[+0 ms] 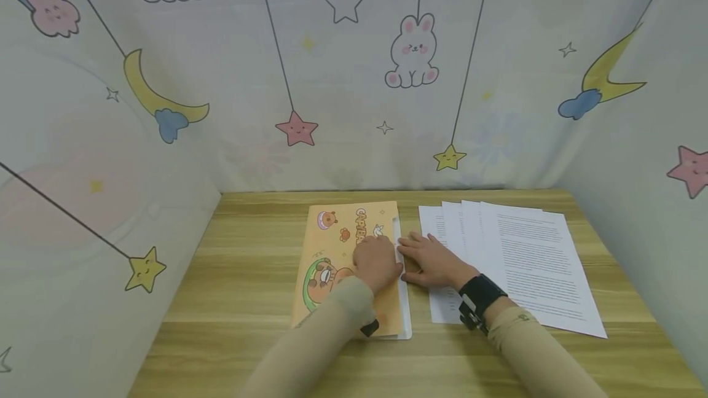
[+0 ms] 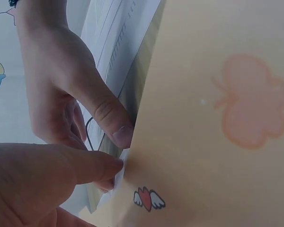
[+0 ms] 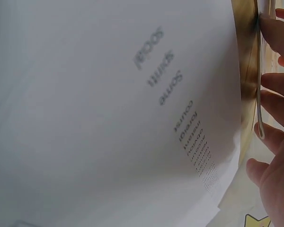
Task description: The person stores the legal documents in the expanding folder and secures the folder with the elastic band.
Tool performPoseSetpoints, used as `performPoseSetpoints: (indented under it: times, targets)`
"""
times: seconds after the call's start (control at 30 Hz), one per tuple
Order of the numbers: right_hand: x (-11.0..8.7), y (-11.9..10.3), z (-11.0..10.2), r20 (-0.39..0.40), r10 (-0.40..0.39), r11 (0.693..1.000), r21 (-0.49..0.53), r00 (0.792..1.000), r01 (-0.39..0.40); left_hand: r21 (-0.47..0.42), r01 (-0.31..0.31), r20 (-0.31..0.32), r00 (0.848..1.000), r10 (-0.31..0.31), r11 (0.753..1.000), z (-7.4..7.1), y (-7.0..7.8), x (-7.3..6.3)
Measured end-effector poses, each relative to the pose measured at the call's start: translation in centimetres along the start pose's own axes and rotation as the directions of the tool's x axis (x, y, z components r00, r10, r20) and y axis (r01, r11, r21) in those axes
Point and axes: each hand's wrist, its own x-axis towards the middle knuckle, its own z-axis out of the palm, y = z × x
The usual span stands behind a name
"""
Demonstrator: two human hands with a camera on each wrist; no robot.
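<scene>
A tan folder (image 1: 348,226) with cartoon capybara pictures lies on the table, a white edge (image 1: 406,318) showing along its right side. My left hand (image 1: 378,263) reaches across the cover and pinches this edge between thumb and finger, as the left wrist view shows. From the right, my right hand (image 1: 431,261) meets the same edge, its thumb and fingertips spread along it. In the left wrist view the right thumb (image 2: 104,111) lies right at the cover's border. The fingers (image 3: 277,101) touch the thin edge in the right wrist view. What lies inside the folder is hidden.
Several printed paper sheets (image 1: 533,257) are fanned out to the right of the folder, partly under the right forearm. Wood-grain table (image 1: 232,300) extends around them. Fabric walls (image 1: 354,91) with bunnies, stars and moons close off the back and both sides.
</scene>
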Motion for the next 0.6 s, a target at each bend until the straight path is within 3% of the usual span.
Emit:
performPoseSetpoints:
  times: [0.37,0.6]
  targets:
    - [0.1,-0.2,-0.2,0.002,-0.005,1.000,-0.005,1.000,0.005,0.042,0.012,0.009,1.000,-0.012,0.999,-0.7,0.8,0.0]
    - [0.0,-0.3,-0.2,-0.003,-0.006,1.000,0.000,1.000,0.006,0.013,0.057,0.060,0.997,-0.058,0.998,-0.9,1.4,0.4]
